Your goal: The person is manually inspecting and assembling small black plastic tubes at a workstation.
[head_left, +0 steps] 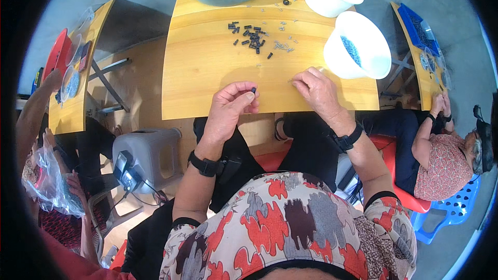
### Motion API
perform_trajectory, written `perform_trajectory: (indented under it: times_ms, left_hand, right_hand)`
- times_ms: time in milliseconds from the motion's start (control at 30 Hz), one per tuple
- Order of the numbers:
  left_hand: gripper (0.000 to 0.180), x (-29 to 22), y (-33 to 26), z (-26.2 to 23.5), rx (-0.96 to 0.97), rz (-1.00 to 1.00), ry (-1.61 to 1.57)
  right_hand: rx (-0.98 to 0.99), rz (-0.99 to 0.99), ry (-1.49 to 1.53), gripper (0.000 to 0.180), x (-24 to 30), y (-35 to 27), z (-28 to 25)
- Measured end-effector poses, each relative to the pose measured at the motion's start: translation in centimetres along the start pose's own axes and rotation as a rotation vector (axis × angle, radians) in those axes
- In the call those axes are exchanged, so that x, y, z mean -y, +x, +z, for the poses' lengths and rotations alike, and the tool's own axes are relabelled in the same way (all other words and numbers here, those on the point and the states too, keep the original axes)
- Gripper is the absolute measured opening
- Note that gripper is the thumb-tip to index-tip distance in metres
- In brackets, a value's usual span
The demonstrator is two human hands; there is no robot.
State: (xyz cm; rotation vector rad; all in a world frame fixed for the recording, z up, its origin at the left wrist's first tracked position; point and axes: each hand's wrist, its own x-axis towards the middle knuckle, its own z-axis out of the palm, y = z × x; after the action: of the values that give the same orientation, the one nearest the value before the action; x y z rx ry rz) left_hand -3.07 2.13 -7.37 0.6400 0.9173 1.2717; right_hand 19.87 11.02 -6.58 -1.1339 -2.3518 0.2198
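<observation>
Now the left hand [228, 108] pinches a small black piece [253, 90] while the right hand [317, 89] presses fingertips on the table [207, 72].

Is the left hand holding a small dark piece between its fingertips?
Yes, the left hand pinches a small dark piece between thumb and fingertips above the wooden table.

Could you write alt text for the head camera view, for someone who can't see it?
A seated person's left hand pinches a small dark part over a wooden table; the right hand rests near a white bowl. More dark parts lie scattered ahead.
</observation>
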Motion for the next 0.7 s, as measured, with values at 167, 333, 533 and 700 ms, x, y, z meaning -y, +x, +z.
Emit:
perform_trajectory:
  times_ms: [167, 333, 533, 700]
  left_hand:
    - [0.018, -0.1, -0.5, -0.3, -0.004, -0.002, 0.007]
    - [0.018, -0.3, -0.4, -0.2, 0.003, -0.009, 0.009]
    - [0.018, -0.4, -0.5, -0.2, -0.001, -0.011, 0.007]
    - [0.019, -1.0, -0.7, 0.6, 0.000, 0.031, 0.044]
  right_hand:
    - [0.042, 0.068, 0.040, 0.010, 1.5, 1.2, 0.1]
    - [-0.018, -0.004, -0.018, 0.006, 1.2, 2.9, 1.5]
    - [-0.010, 0.100, 0.041, 0.004, 0.6, 3.6, 1.8]
    - [-0.015, 0.199, 0.380, 0.007, 1.9, 2.7, 0.8]
